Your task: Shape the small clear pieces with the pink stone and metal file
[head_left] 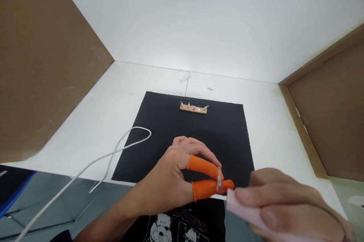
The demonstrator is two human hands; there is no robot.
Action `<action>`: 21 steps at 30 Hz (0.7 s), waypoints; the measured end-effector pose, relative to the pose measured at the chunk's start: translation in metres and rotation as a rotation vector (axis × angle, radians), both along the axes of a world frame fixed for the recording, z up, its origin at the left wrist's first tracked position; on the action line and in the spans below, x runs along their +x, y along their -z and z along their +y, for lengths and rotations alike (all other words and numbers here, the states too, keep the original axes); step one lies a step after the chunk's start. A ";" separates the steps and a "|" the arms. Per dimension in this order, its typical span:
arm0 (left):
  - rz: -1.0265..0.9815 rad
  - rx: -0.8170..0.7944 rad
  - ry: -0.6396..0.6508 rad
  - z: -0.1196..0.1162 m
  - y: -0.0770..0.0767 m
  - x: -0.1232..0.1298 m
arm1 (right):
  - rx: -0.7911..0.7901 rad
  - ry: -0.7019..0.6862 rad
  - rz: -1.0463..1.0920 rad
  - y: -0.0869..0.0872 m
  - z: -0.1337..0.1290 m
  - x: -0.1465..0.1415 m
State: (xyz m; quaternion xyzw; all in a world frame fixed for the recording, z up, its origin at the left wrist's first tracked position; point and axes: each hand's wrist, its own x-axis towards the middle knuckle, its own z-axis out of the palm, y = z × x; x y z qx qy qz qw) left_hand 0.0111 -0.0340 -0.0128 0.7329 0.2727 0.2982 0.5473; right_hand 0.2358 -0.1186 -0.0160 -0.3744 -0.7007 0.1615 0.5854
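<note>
My left hand [182,170] is closed, with orange finger cots on thumb and index finger. Between them it pinches a small clear piece [219,179] that looks like a glass or plastic tube with a greyish part inside. Close by on the right, my right hand [292,204] is closed on a pale pink flat strip [250,213]; its material I cannot make out. The strip's tip lies just beside the left fingertips, and I cannot tell whether they touch. Both hands are over the near edge of a black mat [170,124].
A small wooden strip [196,109] with several clear pieces on it lies at the mat's far side. Behind it are a thin metal pin [210,88] and a clear plastic scrap [182,76]. A white cable [110,153] loops across the left. Brown boards [42,63] flank the white table.
</note>
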 end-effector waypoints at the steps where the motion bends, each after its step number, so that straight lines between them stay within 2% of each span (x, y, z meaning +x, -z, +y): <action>1: 0.003 0.002 -0.005 0.000 0.000 0.001 | 0.001 0.018 0.026 0.000 -0.002 -0.005; 3: 0.006 0.006 -0.008 0.000 0.000 0.001 | -0.006 0.098 0.077 0.002 -0.005 -0.005; 5: 0.002 0.009 -0.002 -0.001 0.000 0.000 | -0.041 0.067 0.041 0.006 -0.005 0.006; 9: -0.013 0.008 0.014 -0.003 0.002 -0.002 | -0.044 0.160 0.068 0.009 -0.004 0.023; 13: -0.017 0.016 0.002 0.000 0.001 -0.001 | -0.049 0.030 0.026 0.007 -0.011 -0.005; 14: -0.009 0.013 -0.002 0.000 0.001 -0.001 | -0.074 0.142 0.091 0.006 -0.012 -0.011; 16: 0.003 0.011 0.000 0.000 0.000 0.000 | -0.059 0.191 0.126 0.005 -0.010 -0.014; 17: 0.004 0.010 0.004 0.000 0.001 -0.001 | 0.027 0.102 0.087 0.004 -0.007 -0.009; 18: 0.004 0.009 0.007 0.000 0.001 -0.001 | 0.009 -0.010 -0.012 0.003 -0.004 -0.002; 21: 0.002 -0.003 0.010 -0.002 0.002 -0.002 | -0.028 0.078 0.022 0.003 0.004 0.017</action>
